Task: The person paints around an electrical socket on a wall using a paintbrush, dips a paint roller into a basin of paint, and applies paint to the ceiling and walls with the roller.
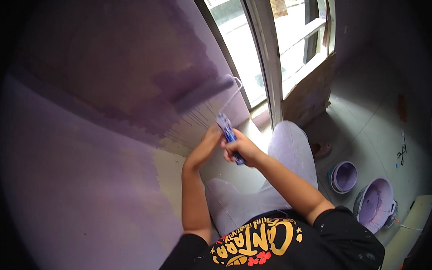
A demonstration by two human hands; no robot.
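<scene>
A paint roller (205, 91) with a purple-loaded sleeve lies against the wall (119, 91), beside the door frame. From its white wire frame (232, 97) a blue, paint-smeared handle (227, 127) slants down toward me. Lower on that handle, my right hand (242, 147) is closed with its fingers wrapped round it. My left hand (211, 134) is at the upper part of the handle, closed against it; its fingertips are partly hidden behind the grip. Darker purple patches and drips running down over a pale strip show around the sleeve.
A glazed door frame (266, 62) stands just right of the roller. On the tiled floor to my right are a small paint bucket (345, 177), a larger purple-coated tub (374, 203), scissors (402, 148) and a clog-like shoe (321, 149).
</scene>
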